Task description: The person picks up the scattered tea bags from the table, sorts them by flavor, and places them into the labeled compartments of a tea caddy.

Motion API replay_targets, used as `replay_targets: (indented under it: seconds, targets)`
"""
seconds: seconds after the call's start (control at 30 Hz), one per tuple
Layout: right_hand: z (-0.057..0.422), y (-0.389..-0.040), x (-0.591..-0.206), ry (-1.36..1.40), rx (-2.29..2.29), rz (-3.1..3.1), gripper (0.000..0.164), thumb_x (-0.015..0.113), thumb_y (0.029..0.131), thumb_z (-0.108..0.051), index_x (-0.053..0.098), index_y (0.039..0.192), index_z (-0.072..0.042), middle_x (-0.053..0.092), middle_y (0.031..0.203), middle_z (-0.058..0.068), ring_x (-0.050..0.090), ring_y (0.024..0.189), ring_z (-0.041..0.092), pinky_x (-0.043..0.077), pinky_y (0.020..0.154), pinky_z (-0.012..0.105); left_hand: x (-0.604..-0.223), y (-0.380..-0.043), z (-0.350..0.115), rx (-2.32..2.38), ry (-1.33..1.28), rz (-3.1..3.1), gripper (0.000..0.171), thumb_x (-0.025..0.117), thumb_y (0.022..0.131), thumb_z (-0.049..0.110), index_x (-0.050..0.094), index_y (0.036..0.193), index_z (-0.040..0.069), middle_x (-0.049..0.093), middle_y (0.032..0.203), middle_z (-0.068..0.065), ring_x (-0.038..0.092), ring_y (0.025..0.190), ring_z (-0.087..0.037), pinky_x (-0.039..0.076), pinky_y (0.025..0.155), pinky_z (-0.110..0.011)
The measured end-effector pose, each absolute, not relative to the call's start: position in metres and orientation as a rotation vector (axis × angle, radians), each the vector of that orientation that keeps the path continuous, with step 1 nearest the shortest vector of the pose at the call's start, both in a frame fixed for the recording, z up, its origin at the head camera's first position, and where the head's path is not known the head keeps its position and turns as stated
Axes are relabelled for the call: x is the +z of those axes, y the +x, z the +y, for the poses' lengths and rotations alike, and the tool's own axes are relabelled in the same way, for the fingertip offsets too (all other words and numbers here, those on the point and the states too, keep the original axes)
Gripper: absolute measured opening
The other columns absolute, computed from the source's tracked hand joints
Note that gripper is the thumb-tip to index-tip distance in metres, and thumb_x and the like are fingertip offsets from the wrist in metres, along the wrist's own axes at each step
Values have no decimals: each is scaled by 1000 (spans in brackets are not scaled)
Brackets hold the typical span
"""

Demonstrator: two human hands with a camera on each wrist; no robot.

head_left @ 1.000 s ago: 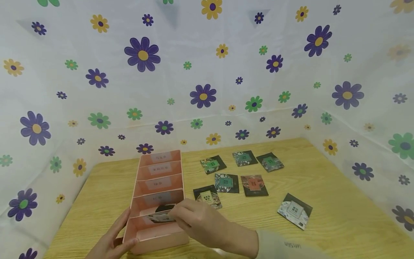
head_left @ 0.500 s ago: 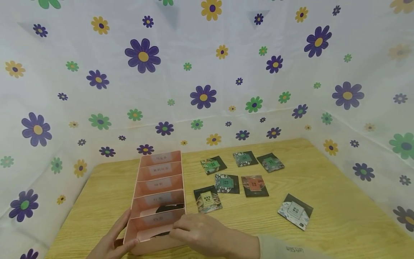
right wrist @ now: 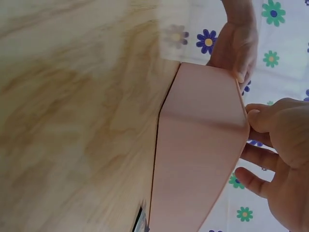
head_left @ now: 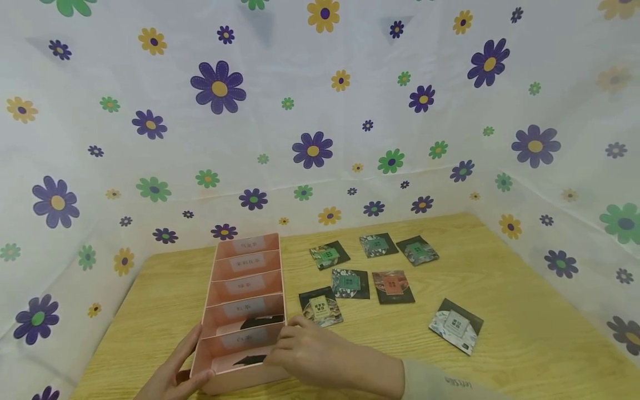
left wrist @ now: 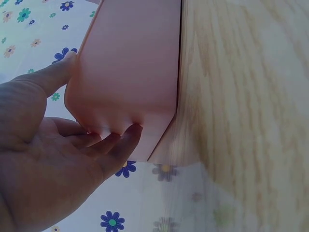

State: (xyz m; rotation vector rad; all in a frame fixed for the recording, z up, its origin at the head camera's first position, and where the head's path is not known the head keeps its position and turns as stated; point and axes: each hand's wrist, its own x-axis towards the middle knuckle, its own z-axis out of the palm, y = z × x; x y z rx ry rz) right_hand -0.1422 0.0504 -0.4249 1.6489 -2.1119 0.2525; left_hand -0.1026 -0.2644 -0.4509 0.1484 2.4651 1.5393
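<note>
Box (head_left: 245, 380), pink, set lengthwise on the table (head_left: 510, 283), left of centre; divided into five compartments in one row. A pale label (head_left: 250, 335) is fixed at the back of the nearest compartment; similar labels are seen in the other four. Lettering too small to be read.

Near left corner of the box is gripped by the left hand (head_left: 172, 372), thumb and bent fingers pressed to it. Right rim of the nearest compartment is touched by the right hand (head_left: 312, 353), fingers bent there; whether anything is pinched cannot be told.

Front dark packet (head_left: 248, 360) is lodged in the nearest compartment, partly hidden by the right hand. Rear dark packet (head_left: 262, 321) is held in the next compartment back.

Seven packets are laid flat right of the box. Far row: green packet (head_left: 329, 254), pale teal packet (head_left: 378, 244), dark green packet (head_left: 418, 250). Nearer: floral packet (head_left: 350, 283), red packet (head_left: 393, 286). Yellow packet (head_left: 321, 306) is placed just beyond the right hand; white packet (head_left: 456, 326) is set well apart, at right.

Right forearm partly covered by a pale sleeve (head_left: 430, 380). Table backed by white cloth (head_left: 275, 128), printed with flowers.
</note>
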Motion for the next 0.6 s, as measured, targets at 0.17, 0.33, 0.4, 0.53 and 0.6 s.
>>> replay_targets:
  seconds: [0.17,0.33,0.4,0.53,0.6]
  targets:
    - [52,-145,-425,1683,302,-2224,20,65,104,-18,75,120,-26,73,99,-15,60,97,3,44,96,27,-450,-102,-264,1542,144,2453,90,70,100,17,10,167,7,10,169,-28,20,148,-53,56,89,-38]
    - [56,-148,-427,1748,301,-2326,28,57,109,-29,70,133,-22,72,120,-12,59,119,10,43,105,33,-449,-102,-263,1541,115,2451,91,71,99,19,11,167,8,11,169,-26,21,148,-50,55,89,-35]
    - [57,-149,-426,1774,291,-2361,35,51,111,-35,67,138,-19,69,131,-9,55,131,14,42,109,35,-450,-102,-264,1537,131,2454,91,70,100,17,10,167,8,11,169,-27,21,148,-50,55,88,-35]
    - [62,-150,-423,1801,434,-2462,45,46,111,-40,59,147,-15,58,148,-1,44,144,18,36,116,38,-449,-102,-264,1529,133,2457,91,70,100,16,9,167,8,11,169,-27,23,147,-49,56,88,-34]
    - [68,-150,-419,1788,601,-2524,48,47,111,-41,55,150,-13,53,154,1,40,146,19,34,118,39,-448,-102,-263,1528,133,2457,90,70,100,16,9,167,8,10,169,-27,23,148,-49,56,89,-35]
